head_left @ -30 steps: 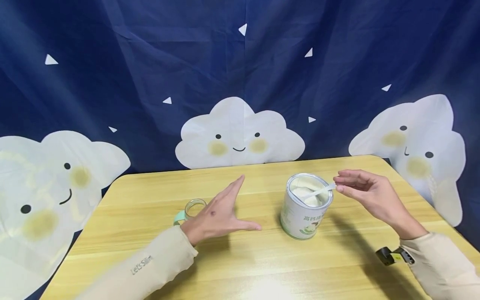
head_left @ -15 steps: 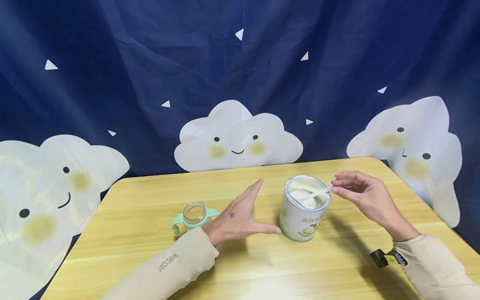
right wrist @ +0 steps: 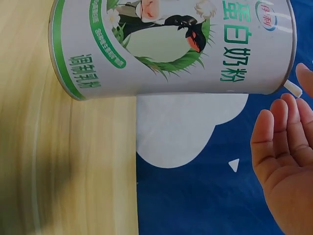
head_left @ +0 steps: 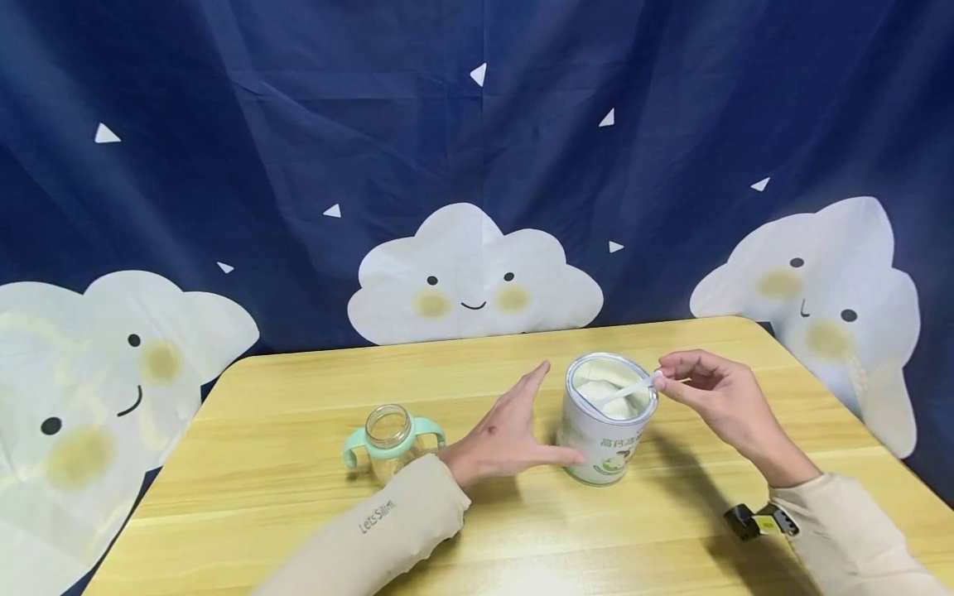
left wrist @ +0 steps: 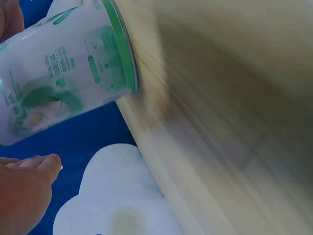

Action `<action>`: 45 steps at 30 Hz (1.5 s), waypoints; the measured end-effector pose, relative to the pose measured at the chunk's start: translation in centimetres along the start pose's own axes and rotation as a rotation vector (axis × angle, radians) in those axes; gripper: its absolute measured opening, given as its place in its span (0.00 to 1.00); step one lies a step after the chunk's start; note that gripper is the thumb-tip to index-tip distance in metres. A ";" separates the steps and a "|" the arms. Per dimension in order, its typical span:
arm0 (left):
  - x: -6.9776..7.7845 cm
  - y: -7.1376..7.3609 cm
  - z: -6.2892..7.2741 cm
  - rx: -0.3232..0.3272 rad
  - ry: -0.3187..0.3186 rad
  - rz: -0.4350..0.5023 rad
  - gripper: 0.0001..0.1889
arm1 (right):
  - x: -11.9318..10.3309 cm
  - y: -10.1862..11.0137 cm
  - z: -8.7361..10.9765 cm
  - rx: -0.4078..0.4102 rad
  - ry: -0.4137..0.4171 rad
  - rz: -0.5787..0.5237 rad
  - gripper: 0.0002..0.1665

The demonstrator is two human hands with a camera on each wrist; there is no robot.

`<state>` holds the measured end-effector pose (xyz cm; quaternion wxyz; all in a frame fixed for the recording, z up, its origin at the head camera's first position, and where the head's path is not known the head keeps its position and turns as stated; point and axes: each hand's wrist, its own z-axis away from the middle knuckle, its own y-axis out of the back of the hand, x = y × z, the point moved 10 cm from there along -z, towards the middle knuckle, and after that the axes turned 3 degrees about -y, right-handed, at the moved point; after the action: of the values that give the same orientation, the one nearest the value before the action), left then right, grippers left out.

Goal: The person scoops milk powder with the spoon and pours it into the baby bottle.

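Note:
An open milk powder can [head_left: 602, 439] stands upright on the table, pale powder inside. A white scoop [head_left: 628, 389] slants across its mouth; its lower end lies in the powder. My right hand [head_left: 726, 406] pinches the tip of the scoop's handle [right wrist: 293, 89] at the can's right rim. On the can's left side is my left hand [head_left: 507, 434], fingers extended and thumb spread apart in front of the can's wall. In the left wrist view that hand [left wrist: 24, 196] shows a gap from the can; contact elsewhere cannot be made out.
A clear bottle [head_left: 389, 430] with a mint-green two-handled collar stands uncapped left of the left wrist, partly hidden by the sleeve [head_left: 387, 530]. The wooden table [head_left: 298, 397] ends at a dark blue cloud-print curtain [head_left: 417, 124].
My left hand has moved right from above the bottle to the can's side, uncovering the bottle. My right hand keeps its pinch on the scoop handle, almost unmoved.

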<state>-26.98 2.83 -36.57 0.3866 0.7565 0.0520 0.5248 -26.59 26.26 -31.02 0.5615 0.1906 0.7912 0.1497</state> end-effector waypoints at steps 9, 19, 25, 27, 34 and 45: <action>1.7 -1.7 -1.8 0.049 -0.107 0.135 0.63 | 0.6 -0.3 0.2 -0.009 -0.027 -0.081 0.06; 2.1 -2.2 -2.8 0.111 -0.192 0.237 0.57 | 0.6 -0.4 0.1 0.010 -0.026 -0.061 0.06; 2.2 -2.2 -3.1 0.147 -0.158 0.249 0.56 | -0.7 0.0 0.0 0.049 0.052 -0.013 0.02; 2.1 -2.2 -3.1 0.150 -0.155 0.255 0.57 | -1.4 0.2 0.1 0.071 0.092 0.011 0.03; 2.1 -2.3 -3.1 0.135 -0.165 0.275 0.56 | -4.2 0.6 0.8 0.145 0.322 0.027 0.12; 1.8 -2.4 -3.2 0.120 -0.133 0.254 0.55 | -8.8 -2.1 1.2 -0.191 0.810 0.236 0.18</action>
<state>-28.03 7.08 -36.29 0.2738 0.8120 -0.0386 0.5141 -23.14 20.31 -25.02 0.1996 0.1530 0.9031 0.3481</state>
